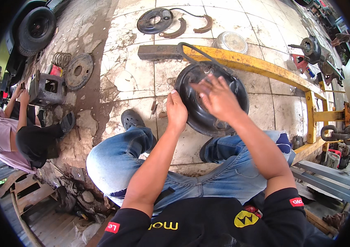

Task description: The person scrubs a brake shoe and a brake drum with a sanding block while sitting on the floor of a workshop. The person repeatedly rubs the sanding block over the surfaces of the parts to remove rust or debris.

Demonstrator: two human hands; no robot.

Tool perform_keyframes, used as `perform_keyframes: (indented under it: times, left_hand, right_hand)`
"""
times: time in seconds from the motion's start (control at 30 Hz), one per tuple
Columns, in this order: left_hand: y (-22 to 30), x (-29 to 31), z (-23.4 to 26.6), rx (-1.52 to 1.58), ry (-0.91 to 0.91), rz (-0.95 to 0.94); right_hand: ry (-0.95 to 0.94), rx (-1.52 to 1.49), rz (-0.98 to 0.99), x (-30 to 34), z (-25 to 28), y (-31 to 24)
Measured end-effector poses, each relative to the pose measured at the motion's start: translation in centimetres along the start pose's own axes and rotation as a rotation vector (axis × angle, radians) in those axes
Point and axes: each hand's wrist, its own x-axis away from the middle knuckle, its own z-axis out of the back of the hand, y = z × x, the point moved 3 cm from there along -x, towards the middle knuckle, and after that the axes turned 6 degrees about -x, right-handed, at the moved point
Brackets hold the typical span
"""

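A round black brake backing plate leans in front of me between my knees, its upper part near a yellow beam. My left hand grips its left rim, thumb on the near face and fingers partly hidden behind. Over the plate's middle, my right hand is smeared by motion, fingers lying toward the surface. A brownish patch by its fingertips is too blurred to name. From the plate's upper part a black cable loops over the beam.
A yellow steel beam runs across to a yellow frame at right. Beyond it lie another backing plate, two curved brake shoes and a round silver drum. Left, a person sits near a coil spring.
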Motion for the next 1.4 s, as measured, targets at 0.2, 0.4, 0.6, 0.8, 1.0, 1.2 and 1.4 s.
perform_keyframes:
  times: [0.2,0.4,0.6,0.8,1.0,1.2,1.4]
  left_hand:
    - [0.4,-0.3,-0.8,-0.012,0.011,-0.109]
    - [2.2,1.0,-0.6,0.126,-0.087,0.046]
    - [1.6,0.3,-0.4,0.165,-0.080,0.036]
    - [1.9,0.2,-0.5,0.176,-0.137,0.067]
    - [1.5,0.2,-0.7,0.166,-0.081,0.090]
    - [0.1,-0.5,-0.3,0.175,-0.106,0.097]
    - [0.2,-0.6,-0.4,0.197,-0.085,0.120]
  right_hand:
    - [-0.030,0.014,-0.248,0.5,3.4,2.9]
    - [-0.384,-0.077,-0.059,4.9,0.8,-1.0]
    - [-0.346,-0.123,-0.071,5.5,-1.5,-1.3]
    - [-0.220,-0.088,-0.094,2.5,-3.0,-0.9]
    - [-0.406,-0.150,-0.052,5.0,-1.4,-0.7]
    - [-0.396,-0.045,-0.110,5.3,-1.4,-2.7]
    - [-0.380,-0.174,-0.094,3.3,-2.2,-1.2]
